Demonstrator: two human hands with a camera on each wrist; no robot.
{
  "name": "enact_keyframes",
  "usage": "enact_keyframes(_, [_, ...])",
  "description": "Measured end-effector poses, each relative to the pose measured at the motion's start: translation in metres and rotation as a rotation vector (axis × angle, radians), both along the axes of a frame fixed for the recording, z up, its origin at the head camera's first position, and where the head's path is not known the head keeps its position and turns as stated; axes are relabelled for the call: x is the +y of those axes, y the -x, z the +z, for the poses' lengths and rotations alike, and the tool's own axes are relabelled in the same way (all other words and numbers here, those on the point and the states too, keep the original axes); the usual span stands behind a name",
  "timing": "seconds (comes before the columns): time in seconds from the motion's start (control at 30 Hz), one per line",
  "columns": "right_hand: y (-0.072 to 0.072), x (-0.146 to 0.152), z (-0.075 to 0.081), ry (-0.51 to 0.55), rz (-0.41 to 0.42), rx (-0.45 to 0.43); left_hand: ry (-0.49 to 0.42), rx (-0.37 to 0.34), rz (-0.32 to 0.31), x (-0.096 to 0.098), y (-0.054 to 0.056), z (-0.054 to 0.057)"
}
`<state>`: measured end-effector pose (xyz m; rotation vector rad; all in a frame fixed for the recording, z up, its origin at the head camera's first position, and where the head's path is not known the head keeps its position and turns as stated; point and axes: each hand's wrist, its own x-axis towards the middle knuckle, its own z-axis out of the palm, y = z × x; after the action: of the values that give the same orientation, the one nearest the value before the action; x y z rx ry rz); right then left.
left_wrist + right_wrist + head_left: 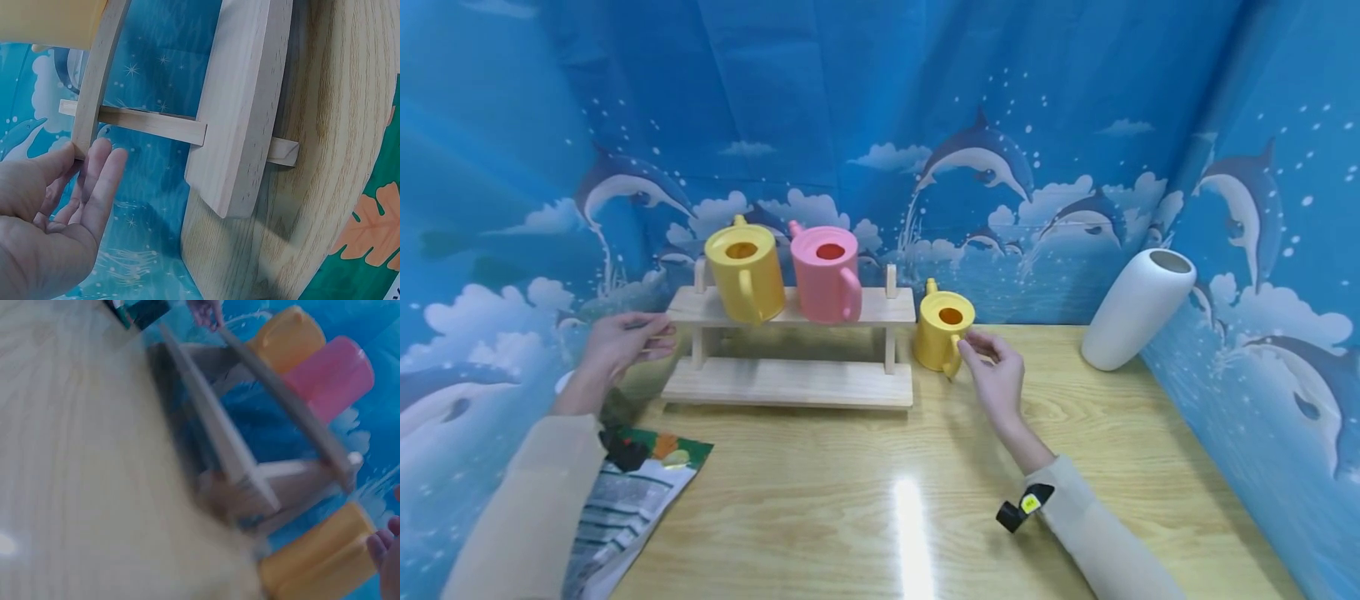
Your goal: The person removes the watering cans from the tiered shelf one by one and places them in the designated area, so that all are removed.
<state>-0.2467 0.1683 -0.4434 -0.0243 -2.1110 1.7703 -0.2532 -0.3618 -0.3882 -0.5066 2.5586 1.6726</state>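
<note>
Two hands flank a wooden rack (790, 383), the left hand (623, 346) pinching the upper shelf's end between thumb and finger. The right hand (997, 375) has fingertips at the handle of a yellow watering can (932, 343) just right of the rack; whether they close on it cannot be told, the blurred right-wrist view cropping the hand. Above, a pink watering can (820, 287) partly hides its own spout.

Yellow jug (741, 279), pink jug (824, 282) on rack (790, 382)
</note>
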Motion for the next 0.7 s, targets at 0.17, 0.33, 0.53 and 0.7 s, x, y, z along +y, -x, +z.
enact_keyframes(0.17, [0.006, -0.024, 0.036, -0.044, 0.191, 0.031, -0.019, 0.001, -0.007, 0.0, 0.0, 0.001])
enact_keyframes(0.33, [0.016, -0.056, 0.063, -0.114, 0.365, -0.002, -0.007, 0.002, -0.016, 0.0, -0.001, 0.001])
enact_keyframes(0.53, [0.03, -0.087, 0.079, -0.14, 0.488, -0.026, 0.01, 0.011, -0.021, -0.001, 0.0, -0.001])
enact_keyframes(0.7, [0.039, -0.102, 0.085, -0.103, 0.558, -0.067, 0.007, 0.014, -0.025, -0.002, 0.001, -0.002])
